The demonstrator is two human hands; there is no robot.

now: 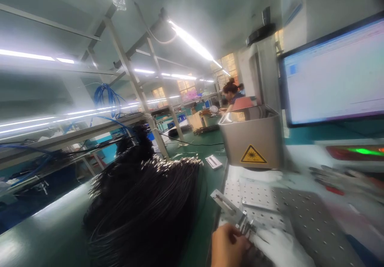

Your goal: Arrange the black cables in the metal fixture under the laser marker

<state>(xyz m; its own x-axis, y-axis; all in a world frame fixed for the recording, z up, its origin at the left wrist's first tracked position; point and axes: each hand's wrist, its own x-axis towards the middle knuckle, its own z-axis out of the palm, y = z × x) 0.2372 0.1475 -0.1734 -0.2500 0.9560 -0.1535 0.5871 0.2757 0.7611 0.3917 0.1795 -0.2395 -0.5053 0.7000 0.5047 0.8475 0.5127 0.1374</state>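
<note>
My left hand [228, 246], bare, is at the bottom edge with its fingers curled against a small metal fixture [231, 209] on a perforated metal plate [303, 215]. My right hand [282, 249] wears a white glove and rests on the same plate beside it, fingers bent toward the fixture. Whatever sits between the fingers is too blurred to name. A big heap of coiled black cables [147, 207] with bare metal ends lies just left of my hands on the green bench [51, 227].
A grey laser head [252, 139] with a yellow warning triangle hangs over the plate. A monitor [333, 71] stands at right, with a lit panel [360, 152] below. A white remote-like part [213, 161] lies on the bench. Racks with blue cables stand left; another person [235, 95] sits far back.
</note>
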